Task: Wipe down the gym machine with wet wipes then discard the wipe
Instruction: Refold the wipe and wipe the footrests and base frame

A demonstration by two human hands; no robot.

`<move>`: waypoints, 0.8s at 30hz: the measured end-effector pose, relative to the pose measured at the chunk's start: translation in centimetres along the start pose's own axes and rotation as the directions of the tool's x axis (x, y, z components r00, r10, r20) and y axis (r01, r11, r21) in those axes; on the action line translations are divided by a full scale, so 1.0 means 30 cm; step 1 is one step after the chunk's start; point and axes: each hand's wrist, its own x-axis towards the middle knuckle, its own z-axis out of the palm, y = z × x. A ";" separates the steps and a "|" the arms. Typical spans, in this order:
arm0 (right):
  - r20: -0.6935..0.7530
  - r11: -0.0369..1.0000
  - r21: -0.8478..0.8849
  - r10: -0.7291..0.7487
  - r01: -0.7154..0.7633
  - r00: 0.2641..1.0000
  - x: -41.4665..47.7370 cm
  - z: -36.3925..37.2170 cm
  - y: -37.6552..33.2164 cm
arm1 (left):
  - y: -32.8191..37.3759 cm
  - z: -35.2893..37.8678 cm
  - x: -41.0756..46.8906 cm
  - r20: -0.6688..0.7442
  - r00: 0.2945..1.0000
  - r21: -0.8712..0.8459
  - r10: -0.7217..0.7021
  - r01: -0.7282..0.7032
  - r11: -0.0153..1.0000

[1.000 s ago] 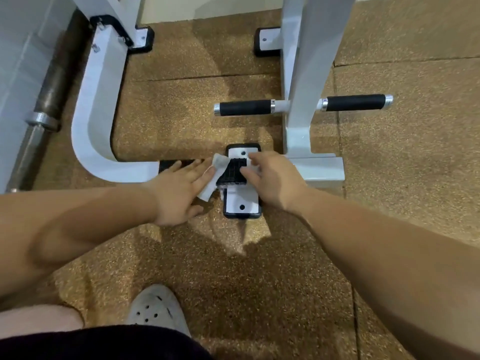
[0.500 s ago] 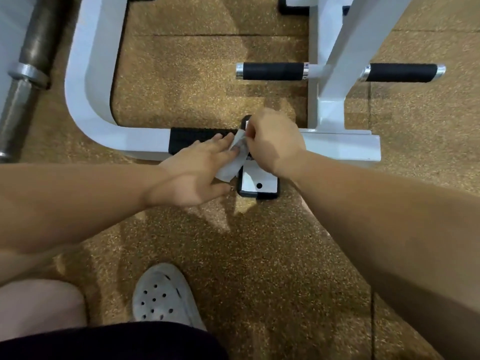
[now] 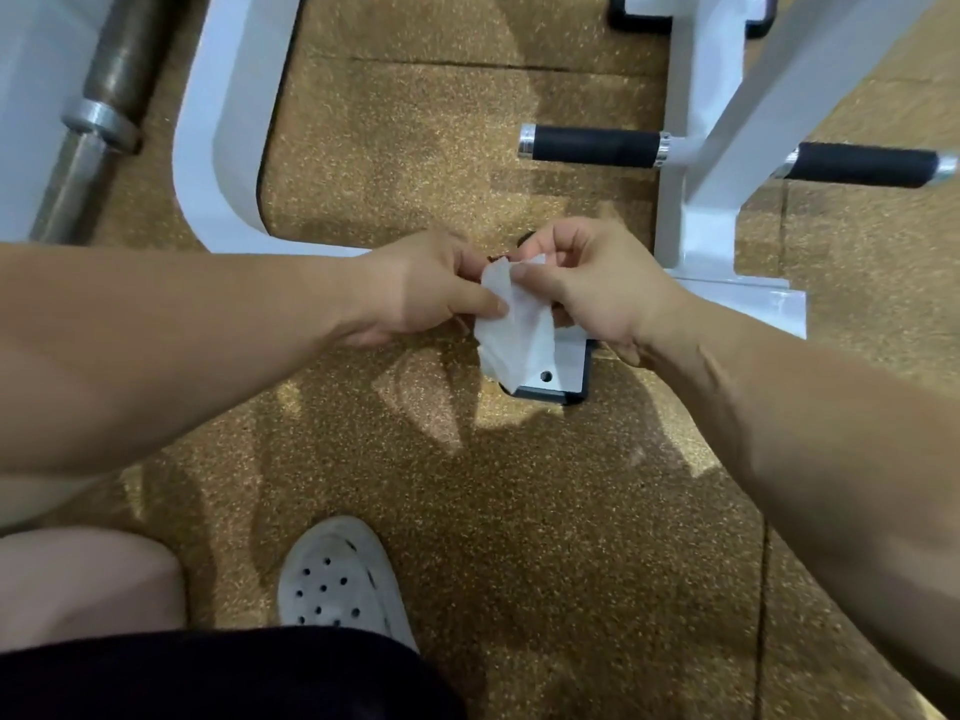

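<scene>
Speckled brown rubber flooring (image 3: 519, 511) carries a white gym machine (image 3: 218, 148), whose curved base rail runs along the floor's far left and whose upright rises at the far right, with two black foam handles (image 3: 592, 145) sticking out sideways from it. Between them, a bolted foot plate (image 3: 566, 371) sits flat on the floor. The white wet wipe (image 3: 514, 330) is off the metal: it hangs crumpled over the near-left part of that plate, held up between both hands. The left hand (image 3: 421, 288) pinches its upper left edge with thumb and curled fingers, and the right hand (image 3: 597, 288) pinches its upper right edge the same way.

My reading is that wiping is paused while the wipe is refolded or bunched. How much of the frame is already clean cannot be told, and discarding is not yet done.

No bin, bag or wipe packet shows anywhere, so the disposal place lies out of view. A barbell (image 3: 104, 96) lies at the far left edge, and a pale perforated shoe (image 3: 337, 579) stands near the bottom
</scene>
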 end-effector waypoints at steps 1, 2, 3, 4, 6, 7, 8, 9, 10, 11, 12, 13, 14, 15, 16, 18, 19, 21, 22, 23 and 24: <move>-0.004 1.000 0.003 0.011 -0.010 1.000 -0.001 -0.002 0.004 | -0.002 0.001 -0.006 -0.006 1.000 -0.034 -0.023 0.022 0.999; -0.002 1.000 0.012 0.026 -0.026 1.000 -0.001 -0.003 0.007 | -0.005 0.001 -0.013 -0.007 0.999 -0.090 -0.033 0.032 0.995; 0.003 0.999 0.019 0.043 -0.043 0.999 -0.002 -0.005 0.011 | -0.009 -0.001 -0.019 -0.010 0.999 -0.153 -0.037 0.035 0.988; 0.005 0.998 0.021 0.057 -0.057 0.998 -0.005 -0.006 0.015 | -0.012 -0.005 -0.026 -0.016 0.999 -0.207 -0.037 0.033 0.978; -0.008 0.998 0.008 0.067 -0.067 0.998 -0.008 -0.005 0.025 | -0.016 -0.016 -0.035 -0.015 0.999 -0.259 -0.037 0.032 0.965; -0.022 0.998 -0.005 0.066 -0.066 0.998 -0.010 -0.004 0.031 | -0.018 -0.019 -0.039 -0.018 0.999 -0.248 -0.033 0.028 0.968; -0.040 0.998 -0.021 0.063 -0.064 0.997 -0.012 -0.001 0.036 | -0.023 -0.019 -0.040 -0.022 0.999 -0.226 -0.031 0.025 0.974; -0.061 0.997 -0.036 0.059 -0.061 0.996 -0.012 0.002 0.040 | -0.027 -0.019 -0.042 -0.033 0.999 -0.202 -0.030 0.023 0.979; -0.078 0.997 -0.042 0.060 -0.063 0.995 -0.011 0.005 0.045 | -0.029 -0.020 -0.043 -0.045 0.998 -0.175 -0.031 0.023 0.984; -0.087 0.997 -0.039 0.067 -0.070 0.994 -0.010 0.006 0.048 | -0.031 -0.019 -0.045 -0.057 0.998 -0.155 -0.033 0.024 0.988; -0.092 0.996 -0.024 0.079 -0.082 0.993 -0.009 0.008 0.051 | -0.033 -0.020 -0.047 -0.062 0.997 -0.141 -0.040 0.031 0.990; -0.091 0.995 -0.003 0.095 -0.095 0.991 -0.010 0.009 0.052 | -0.036 -0.021 -0.047 -0.073 0.996 -0.135 -0.059 0.049 0.990; -0.084 0.994 0.023 0.113 -0.111 0.990 -0.010 0.010 0.053 | -0.038 -0.025 -0.048 -0.094 0.991 -0.117 -0.092 0.080 0.990; -0.072 0.991 0.048 0.132 -0.129 0.989 -0.012 0.010 0.051 | -0.042 -0.030 -0.047 -0.129 0.983 -0.089 -0.127 0.116 0.989; -0.056 0.987 0.070 0.150 -0.146 0.987 -0.014 0.009 0.049 | -0.045 -0.035 -0.049 -0.169 0.973 -0.063 -0.158 0.149 0.987; -0.031 0.980 0.064 0.189 -0.187 0.982 -0.017 0.004 0.039 | -0.047 -0.051 -0.055 -0.249 0.948 -0.026 -0.197 0.197 0.980; -0.032 0.979 0.035 0.204 -0.203 0.979 -0.015 0.000 0.031 | -0.044 -0.065 -0.061 -0.291 0.936 0.025 -0.196 0.212 0.977; -0.052 0.976 -0.015 0.214 -0.215 0.975 -0.012 -0.004 0.011 | -0.039 -0.100 -0.079 -0.329 0.927 0.091 -0.178 0.219 0.972; -0.070 0.977 -0.031 0.209 -0.212 0.975 -0.008 -0.005 0.000 | -0.039 -0.123 -0.088 -0.303 0.936 0.065 -0.180 0.208 0.976; -0.090 0.978 -0.055 0.198 -0.203 0.976 -0.006 -0.004 -0.013 | -0.040 -0.147 -0.097 -0.271 0.945 0.019 -0.183 0.195 0.981; -0.108 0.977 -0.092 0.185 -0.195 0.977 -0.004 -0.003 -0.025 | -0.044 -0.172 -0.104 -0.256 0.951 -0.022 -0.176 0.176 0.984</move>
